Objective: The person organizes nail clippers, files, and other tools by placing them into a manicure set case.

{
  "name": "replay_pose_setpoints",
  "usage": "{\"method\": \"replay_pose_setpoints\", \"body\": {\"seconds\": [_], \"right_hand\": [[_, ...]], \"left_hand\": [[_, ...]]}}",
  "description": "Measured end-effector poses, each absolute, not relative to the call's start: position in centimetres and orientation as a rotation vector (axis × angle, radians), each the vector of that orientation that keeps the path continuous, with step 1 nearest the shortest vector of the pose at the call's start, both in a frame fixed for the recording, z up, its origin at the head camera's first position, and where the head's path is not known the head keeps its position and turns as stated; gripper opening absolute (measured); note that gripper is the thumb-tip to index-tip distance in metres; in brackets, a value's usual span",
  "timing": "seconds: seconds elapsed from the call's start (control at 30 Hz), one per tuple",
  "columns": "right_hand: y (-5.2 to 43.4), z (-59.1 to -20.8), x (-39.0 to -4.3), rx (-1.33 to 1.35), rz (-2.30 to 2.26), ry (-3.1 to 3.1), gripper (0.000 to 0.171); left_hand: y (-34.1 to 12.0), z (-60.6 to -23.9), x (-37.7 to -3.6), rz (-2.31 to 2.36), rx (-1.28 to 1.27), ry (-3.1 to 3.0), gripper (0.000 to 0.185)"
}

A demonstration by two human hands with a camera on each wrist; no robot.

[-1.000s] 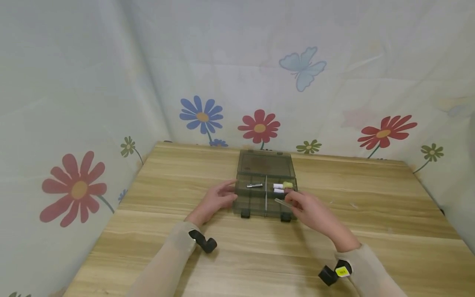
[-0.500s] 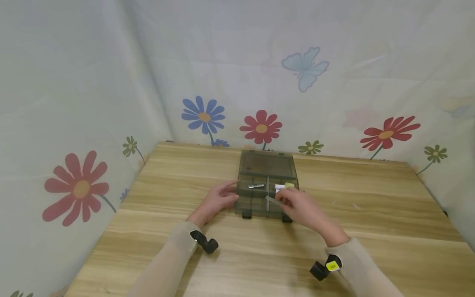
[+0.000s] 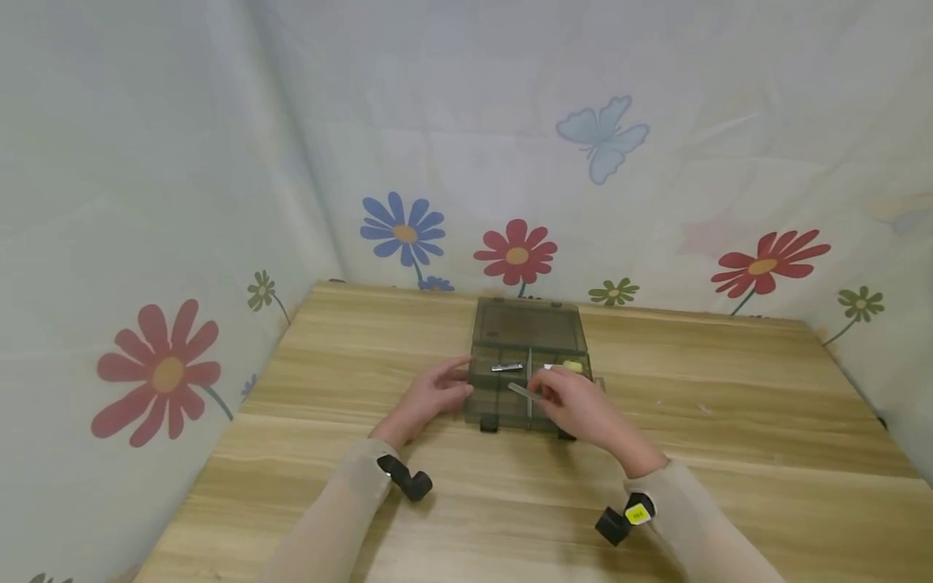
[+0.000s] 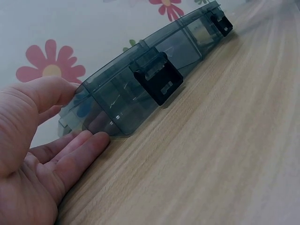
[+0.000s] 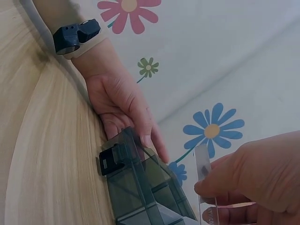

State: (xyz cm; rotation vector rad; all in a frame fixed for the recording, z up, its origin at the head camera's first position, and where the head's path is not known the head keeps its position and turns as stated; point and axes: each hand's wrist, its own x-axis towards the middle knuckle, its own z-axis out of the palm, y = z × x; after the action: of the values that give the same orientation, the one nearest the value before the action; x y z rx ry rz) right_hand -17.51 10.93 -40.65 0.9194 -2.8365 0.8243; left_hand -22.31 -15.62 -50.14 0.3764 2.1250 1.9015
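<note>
Right hand (image 3: 579, 409) grip: fingers pinched on a thin clear divider strip (image 3: 523, 392), also seen in right wrist view (image 5: 203, 166) standing up out of the fingertips. Strip is held over the near part of the compartment box (image 3: 503, 397), slanted, its free end pointing left toward the centre partition; not seated in any slot as far as the head view shows.

Left hand (image 3: 430, 397) grip: released, fingers straight, flat against the box's left wall (image 4: 117, 105); thumb on top edge, fingers along the base on the desk (image 3: 692, 453). It braces the box, nothing is clasped. Right wrist view shows the same hand (image 5: 124, 105) lying along the box corner beside a black latch (image 5: 110, 161).

Box is smoky transparent, lid (image 3: 528, 324) thrown back flat on the far side, two black latches on the near wall. Inside: a small metal piece (image 3: 506, 367) in the far-left compartment, a yellow-green item (image 3: 573, 366) in the far-right one, with something white beside it, partly hidden by the right hand.

Progress, judged: box opened and steadied, strip picked up and brought over the box; fitting it into a slot looks not yet done. Which slot it lines up with, cannot tell.

Outward: wooden desk, floral cloth backdrop (image 3: 510, 162) round three sides, black wrist cameras on both sleeves.
</note>
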Motion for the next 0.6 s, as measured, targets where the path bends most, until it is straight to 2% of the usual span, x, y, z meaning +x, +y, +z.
{"method": "replay_pose_setpoints", "body": {"seconds": [0.6], "right_hand": [[8.2, -41.4, -19.5, 0.928, 0.819, -2.865, 0.017]], "left_hand": [[-15.6, -49.1, -21.9, 1.928, 0.362, 2.055, 0.06]]}}
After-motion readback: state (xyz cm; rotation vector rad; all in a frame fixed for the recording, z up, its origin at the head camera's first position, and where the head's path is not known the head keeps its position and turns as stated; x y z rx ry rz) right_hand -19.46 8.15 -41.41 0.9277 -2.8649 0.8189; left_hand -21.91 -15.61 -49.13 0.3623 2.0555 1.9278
